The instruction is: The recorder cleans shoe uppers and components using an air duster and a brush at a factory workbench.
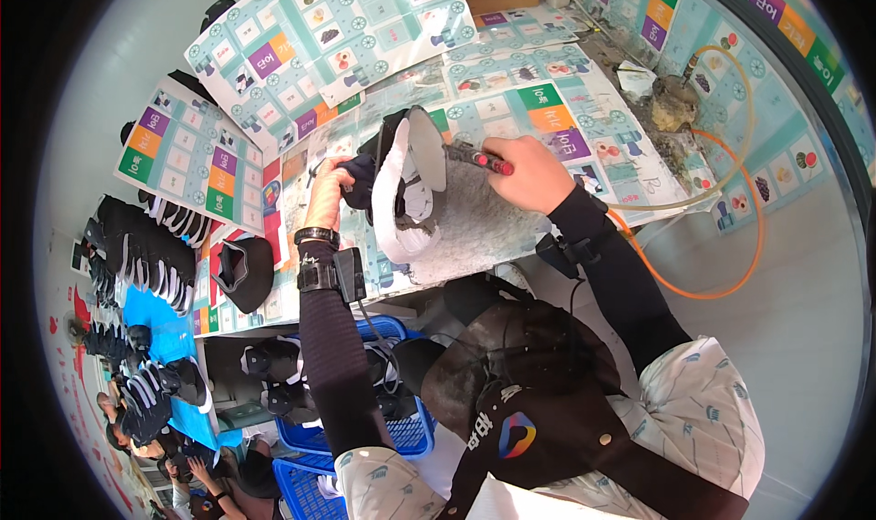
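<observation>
Shoe gripped by left hand fingers, right hand fingers clasping red tool

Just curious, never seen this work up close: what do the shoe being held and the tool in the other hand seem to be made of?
Shoe: seemingly dark fabric upper with a white, matte, rubbery-looking sole rim. Tool: probably dark metal or plastic barrel with a glossy red tip; too small to tell.
</observation>
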`<state>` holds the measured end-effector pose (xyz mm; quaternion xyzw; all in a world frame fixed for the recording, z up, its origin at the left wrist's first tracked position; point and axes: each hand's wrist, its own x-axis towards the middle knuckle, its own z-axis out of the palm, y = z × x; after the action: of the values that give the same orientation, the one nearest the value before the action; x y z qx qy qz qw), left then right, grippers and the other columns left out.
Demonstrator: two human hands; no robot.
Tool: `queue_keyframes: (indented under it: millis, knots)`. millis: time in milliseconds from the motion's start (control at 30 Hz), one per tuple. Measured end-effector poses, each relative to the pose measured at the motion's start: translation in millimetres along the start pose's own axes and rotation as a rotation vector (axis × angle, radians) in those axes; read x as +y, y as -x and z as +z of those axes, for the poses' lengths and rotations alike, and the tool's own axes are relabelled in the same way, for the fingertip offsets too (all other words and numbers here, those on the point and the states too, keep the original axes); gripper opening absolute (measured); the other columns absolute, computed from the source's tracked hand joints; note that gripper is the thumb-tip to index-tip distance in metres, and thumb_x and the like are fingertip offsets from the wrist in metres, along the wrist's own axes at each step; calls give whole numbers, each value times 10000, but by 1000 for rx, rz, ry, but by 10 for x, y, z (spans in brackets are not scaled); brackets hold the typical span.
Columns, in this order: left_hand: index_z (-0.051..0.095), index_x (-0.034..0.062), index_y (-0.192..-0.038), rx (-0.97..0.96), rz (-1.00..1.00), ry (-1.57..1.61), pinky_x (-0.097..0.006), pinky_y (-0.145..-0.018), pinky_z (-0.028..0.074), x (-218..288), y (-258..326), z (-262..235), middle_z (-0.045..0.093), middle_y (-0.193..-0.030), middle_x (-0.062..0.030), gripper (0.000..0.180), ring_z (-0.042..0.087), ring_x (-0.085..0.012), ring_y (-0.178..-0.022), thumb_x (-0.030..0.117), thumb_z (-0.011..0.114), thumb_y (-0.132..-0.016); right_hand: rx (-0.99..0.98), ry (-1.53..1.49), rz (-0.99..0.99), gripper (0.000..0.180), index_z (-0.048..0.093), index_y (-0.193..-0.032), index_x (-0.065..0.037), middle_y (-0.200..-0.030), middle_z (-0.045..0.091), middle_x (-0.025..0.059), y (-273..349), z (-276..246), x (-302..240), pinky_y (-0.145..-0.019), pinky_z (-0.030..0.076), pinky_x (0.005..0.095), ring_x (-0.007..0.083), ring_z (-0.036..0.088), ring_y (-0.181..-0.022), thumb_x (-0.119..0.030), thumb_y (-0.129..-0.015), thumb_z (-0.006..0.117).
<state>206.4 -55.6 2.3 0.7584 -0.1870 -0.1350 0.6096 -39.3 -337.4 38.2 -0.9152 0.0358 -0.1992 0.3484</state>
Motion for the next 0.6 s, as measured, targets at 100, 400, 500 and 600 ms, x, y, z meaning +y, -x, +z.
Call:
queue_keyframes:
  millis: [100, 400, 500, 600]
  knots:
    - [706, 71, -1084, 53, -72, 245, -237, -771, 403, -3, -17, 88, 634, -945, 25, 252, 541, -105, -821, 118, 625, -850, -98, -25, -16, 186, 668, -916, -6, -805, 646, 265, 33, 31, 45, -737, 485, 538, 494, 621, -835, -133, -782, 652]
    - [721, 85, -1077, 116, 255, -314, -231, -557, 342, -207, 179, 103, 502, -724, 69, 161, 424, -43, -640, 213, 759, -986, -240, -220, 198, 295, 721, -1010, 8, -767, 668, 237, 79, 114, -86, -701, 508, 453, 421, 650, -748, -174, -779, 700]
    - [719, 87, -1089, 144, 297, -287, -237, -578, 355, -189, 285, 207, 500, -724, 72, 149, 422, -47, -646, 185, 757, -984, -255, -281, 250, 318, 726, -1024, 24, -729, 667, 201, 105, 164, -31, -649, 510, 410, 340, 647, -643, -163, -767, 720]
    - [708, 94, -1101, 181, 289, -270, -235, -585, 336, -197, 317, 257, 490, -737, 78, 180, 404, -48, -652, 180, 783, -962, -242, -371, 254, 348, 728, -1051, 44, -697, 658, 164, 156, 171, -19, -603, 503, 371, 254, 625, -565, -136, -754, 731]
